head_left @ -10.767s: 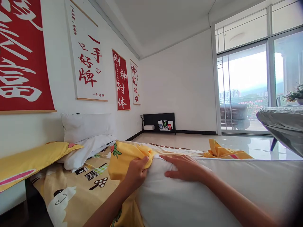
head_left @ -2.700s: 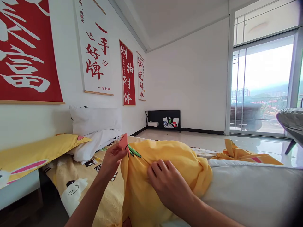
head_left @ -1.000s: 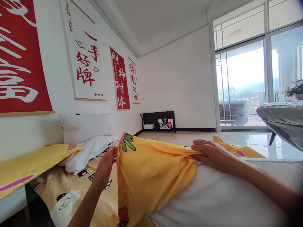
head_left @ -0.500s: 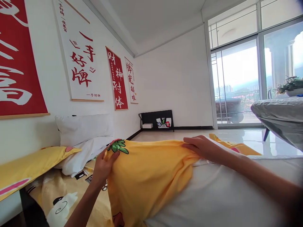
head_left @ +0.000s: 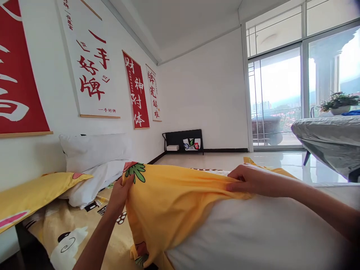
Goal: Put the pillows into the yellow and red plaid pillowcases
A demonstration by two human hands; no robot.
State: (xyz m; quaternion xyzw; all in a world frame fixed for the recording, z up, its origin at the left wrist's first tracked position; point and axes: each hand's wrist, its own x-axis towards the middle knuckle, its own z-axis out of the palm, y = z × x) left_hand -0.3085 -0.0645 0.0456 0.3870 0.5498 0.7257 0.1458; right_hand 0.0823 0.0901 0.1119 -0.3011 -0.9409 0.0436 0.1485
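A yellow cloth cover (head_left: 171,202) with a green-leafed print at its far left corner is stretched between my hands. My left hand (head_left: 123,189) is closed on that corner, the thumb pressed over the fabric. At the right, my right hand (head_left: 244,182) pinches a bunched fold of the same cover, pulling creases across it. White padded bedding, like a quilt (head_left: 253,228), bulges beside and below the cover's right edge; how far it reaches under the cloth is hidden.
A patterned beige sheet (head_left: 92,225) lies at the left, with a yellow pillow (head_left: 42,191) and a white pillow (head_left: 95,152) near the wall. More yellow fabric (head_left: 270,170) lies beyond my right hand. A plastic-covered table (head_left: 329,138) stands at the right.
My right hand has moved a little right and lower, drawing the cover into longer, tighter folds. My left hand keeps its corner, slightly further left. The view has shifted a little.
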